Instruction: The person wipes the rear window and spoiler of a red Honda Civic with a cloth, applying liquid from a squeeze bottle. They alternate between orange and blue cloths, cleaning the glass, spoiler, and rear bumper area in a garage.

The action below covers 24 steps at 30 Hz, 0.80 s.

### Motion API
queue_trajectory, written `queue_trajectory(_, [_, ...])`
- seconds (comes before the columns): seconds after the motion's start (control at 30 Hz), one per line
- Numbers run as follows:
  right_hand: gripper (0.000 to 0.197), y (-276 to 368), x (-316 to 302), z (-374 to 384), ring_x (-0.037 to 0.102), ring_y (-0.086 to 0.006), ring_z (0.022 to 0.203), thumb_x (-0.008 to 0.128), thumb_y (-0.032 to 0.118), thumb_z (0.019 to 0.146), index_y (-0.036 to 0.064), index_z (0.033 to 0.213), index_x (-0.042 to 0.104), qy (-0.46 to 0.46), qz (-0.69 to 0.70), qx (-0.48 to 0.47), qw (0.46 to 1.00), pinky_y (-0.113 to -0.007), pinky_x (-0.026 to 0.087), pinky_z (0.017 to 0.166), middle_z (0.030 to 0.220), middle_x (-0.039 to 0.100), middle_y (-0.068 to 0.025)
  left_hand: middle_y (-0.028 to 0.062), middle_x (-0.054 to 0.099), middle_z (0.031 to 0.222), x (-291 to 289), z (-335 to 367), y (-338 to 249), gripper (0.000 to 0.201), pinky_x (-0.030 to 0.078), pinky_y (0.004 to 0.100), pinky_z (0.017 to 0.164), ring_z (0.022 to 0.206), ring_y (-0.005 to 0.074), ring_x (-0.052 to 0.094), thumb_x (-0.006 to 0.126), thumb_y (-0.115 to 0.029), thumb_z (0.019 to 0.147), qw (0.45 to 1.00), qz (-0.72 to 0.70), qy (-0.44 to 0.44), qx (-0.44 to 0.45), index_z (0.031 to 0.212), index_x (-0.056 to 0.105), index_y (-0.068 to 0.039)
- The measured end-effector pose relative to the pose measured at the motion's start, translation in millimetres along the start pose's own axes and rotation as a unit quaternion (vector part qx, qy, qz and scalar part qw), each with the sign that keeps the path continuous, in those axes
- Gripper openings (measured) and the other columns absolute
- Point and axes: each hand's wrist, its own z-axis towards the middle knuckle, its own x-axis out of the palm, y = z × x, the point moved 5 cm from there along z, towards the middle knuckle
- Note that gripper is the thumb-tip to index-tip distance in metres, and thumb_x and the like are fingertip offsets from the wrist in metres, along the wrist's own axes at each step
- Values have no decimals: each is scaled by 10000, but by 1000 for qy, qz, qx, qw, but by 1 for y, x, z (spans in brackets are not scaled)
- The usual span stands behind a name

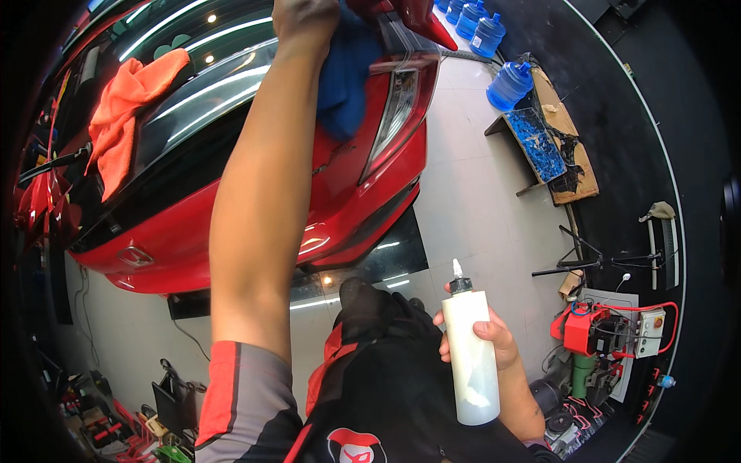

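My left arm reaches up over the rear of a red car (340, 185), and my left hand (305, 21) is at the top edge of the view. A blue cloth (343, 81) hangs beside that hand, which appears closed on it; the fingertips are cut off from view. Low in front of my body, my right hand (498, 339) is wrapped round a white squeeze bottle (472, 355). The bottle stands upright with a black cap and a pale pointed nozzle. An orange cloth (127, 116) lies across the car's rear window by the wiper.
Several blue water jugs (509, 85) line the right side, one next to a small blue-topped stand (532, 143). A red machine (583, 328) and a black metal stand (579, 258) sit along the right wall. Tools and cables clutter the lower left floor (123, 324).
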Motion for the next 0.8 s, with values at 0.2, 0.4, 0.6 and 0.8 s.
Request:
queue_trajectory(0.2, [823, 2, 0, -3, 753, -344, 819, 710, 235, 830, -23, 1478, 275, 6, -12, -1, 1000, -435, 671, 707, 1191, 593, -288, 94, 751, 959, 16, 39, 25, 171, 524, 281, 680, 799, 148, 681, 601, -29, 939, 988, 86, 123, -29, 1007, 756, -4])
queue_trajectory(0.4, [856, 2, -15, -9, 751, -342, 814, 716, 255, 825, -14, 1500, 265, -24, 14, 21, 999, -434, 667, 704, 1189, 596, -277, 251, 677, 1251, 24, -22, -14, 367, 537, 382, 964, 1141, 294, 675, 410, -97, 1018, 915, 276, 168, 244, 1262, 656, 21])
queue_trajectory(0.6, [838, 14, 2, -2, 753, -343, 808, 716, 239, 819, -5, 1489, 276, 11, -7, 38, 999, -431, 668, 701, 1182, 599, -273, 253, 671, 1260, 16, 17, -28, 375, 523, 398, 989, 1170, 313, 659, 423, -124, 1009, 895, 406, 171, 66, 1273, 654, 7])
queue_trajectory(0.8, [837, 16, -5, 2, 752, -340, 803, 709, 227, 817, 2, 1488, 264, 12, -24, 42, 999, -436, 665, 695, 1181, 599, -274, 255, 666, 1269, 25, -23, -41, 385, 509, 414, 1015, 1198, 333, 643, 436, -151, 1000, 918, 363, 136, 83, 1284, 652, -8])
